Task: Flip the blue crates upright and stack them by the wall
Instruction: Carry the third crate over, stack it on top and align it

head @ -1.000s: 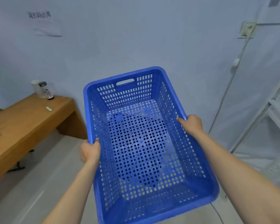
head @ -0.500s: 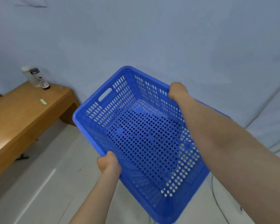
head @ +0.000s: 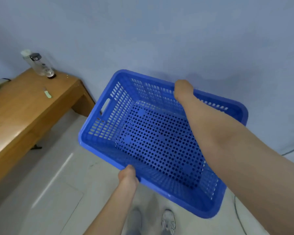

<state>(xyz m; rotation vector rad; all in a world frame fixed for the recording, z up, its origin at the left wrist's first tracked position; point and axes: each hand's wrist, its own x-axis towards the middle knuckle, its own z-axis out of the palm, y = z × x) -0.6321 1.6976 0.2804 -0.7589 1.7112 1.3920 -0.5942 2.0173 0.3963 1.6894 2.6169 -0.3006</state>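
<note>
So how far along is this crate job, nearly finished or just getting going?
Done: the blue crate is open side up, so it has been flipped. In hand: the left hand grips its near rim and the right hand its far rim, holding it in the air near the wall. Left: setting it down there. No stack or other crates show, so I cannot tell how many remain.

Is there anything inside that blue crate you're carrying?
No loose items show inside the blue crate, only its perforated bottom. The right forearm crosses over it and covers part of the inside.
</note>
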